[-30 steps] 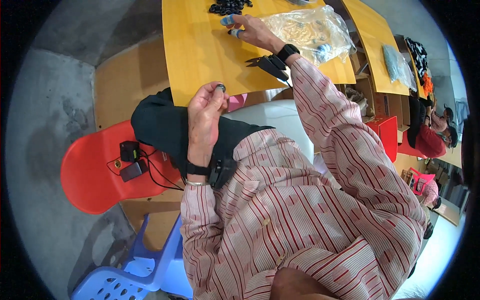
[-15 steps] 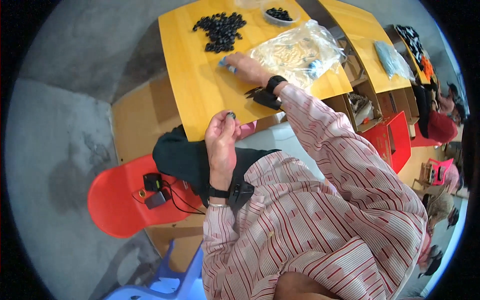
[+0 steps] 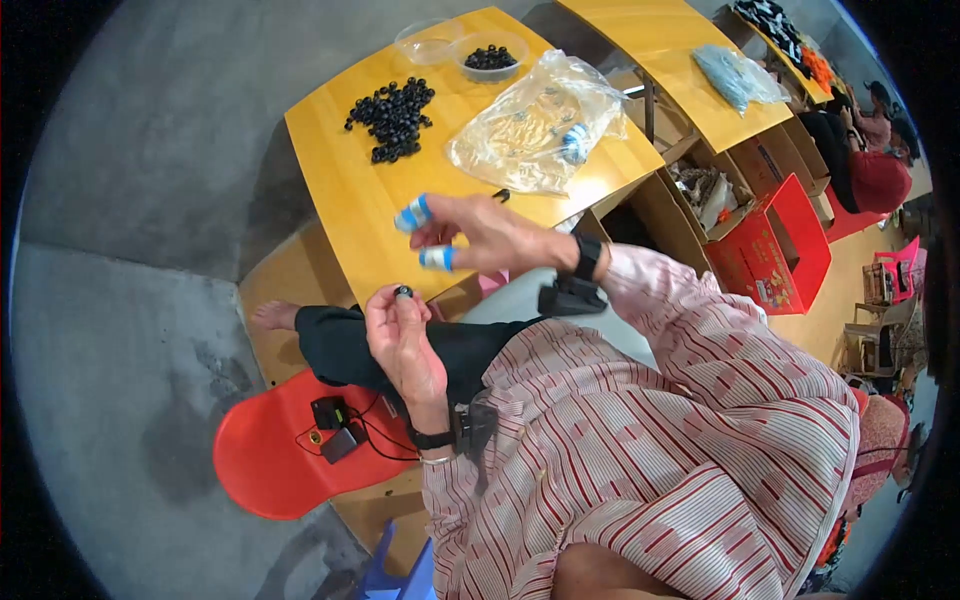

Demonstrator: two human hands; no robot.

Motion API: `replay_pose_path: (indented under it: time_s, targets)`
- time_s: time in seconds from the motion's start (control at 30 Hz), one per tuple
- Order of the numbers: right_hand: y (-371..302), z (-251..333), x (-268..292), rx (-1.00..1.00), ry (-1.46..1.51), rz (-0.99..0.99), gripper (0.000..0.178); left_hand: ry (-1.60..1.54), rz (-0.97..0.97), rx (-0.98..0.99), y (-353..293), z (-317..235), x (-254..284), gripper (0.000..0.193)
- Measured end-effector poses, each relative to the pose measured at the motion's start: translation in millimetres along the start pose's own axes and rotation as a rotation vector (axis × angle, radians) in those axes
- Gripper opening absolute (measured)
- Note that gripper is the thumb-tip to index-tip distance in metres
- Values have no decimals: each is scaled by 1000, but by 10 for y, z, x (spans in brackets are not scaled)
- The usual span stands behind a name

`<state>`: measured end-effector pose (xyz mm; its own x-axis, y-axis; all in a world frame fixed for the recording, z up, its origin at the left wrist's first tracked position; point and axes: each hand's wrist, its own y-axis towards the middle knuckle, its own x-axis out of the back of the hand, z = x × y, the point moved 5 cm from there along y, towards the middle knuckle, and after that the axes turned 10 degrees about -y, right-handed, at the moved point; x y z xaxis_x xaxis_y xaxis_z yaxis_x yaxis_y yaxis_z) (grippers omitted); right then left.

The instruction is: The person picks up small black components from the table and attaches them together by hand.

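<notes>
The left hand [image 3: 408,348] pinches a dark bead [image 3: 403,291] between thumb and fingertips, which cover much of it; any detail beyond a round, glossy outline is too small to read. At one o'clock from it, the right hand [image 3: 488,236] stands open and somewhat blurred, thumb and forefinger parted, the curled fingers between them hard to make out. Blue tape [image 3: 413,213] wraps both of those digits. At twelve o'clock from this hand only a dark tip [image 3: 502,195] shows, the rest hidden behind the hand. At six o'clock from the left hand, a blue plastic chair [image 3: 388,572] is cut off by the lower edge.

The table [image 3: 335,190] has a smooth, shiny yellow top. On it, at twelve o'clock from the left hand, lies a loose pile [image 3: 390,120] of round black beads. At two o'clock from the pile sits a clear round tub [image 3: 492,75] holding more; at one o'clock, another clear plastic vessel [image 3: 430,42]. At three o'clock spreads a crumpled, see-through bag [image 3: 530,130]. At eight o'clock from the left hand is a smooth, rounded red chair [image 3: 260,460] bearing dark boxes [image 3: 343,442] and thin cords.
</notes>
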<state>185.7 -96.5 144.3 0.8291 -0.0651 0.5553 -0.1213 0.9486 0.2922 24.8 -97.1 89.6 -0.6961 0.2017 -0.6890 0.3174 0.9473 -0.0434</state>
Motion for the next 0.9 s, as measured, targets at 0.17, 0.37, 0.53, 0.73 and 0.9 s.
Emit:
replay_pose_path:
  time_s: [0.17,0.37,0.53,0.73,0.9]
  targets:
    - [-362,297,-238,-74,60,12,37,71,-38,-117,-99,-42,-88,15]
    - [-493,372,-348,133,-96,-153,38,73,-56,-94,-203,-13,-49,16]
    - [-526,487,-315,286,-270,-270,49,8,23,-52,-164,43,-34,14]
    - [-510,477,-482,281,-337,-240,51,-83,3,-15,-155,72,68,16]
    - [-538,512,-538,297,-392,-191,53,-55,25,-21,-172,83,202,14]
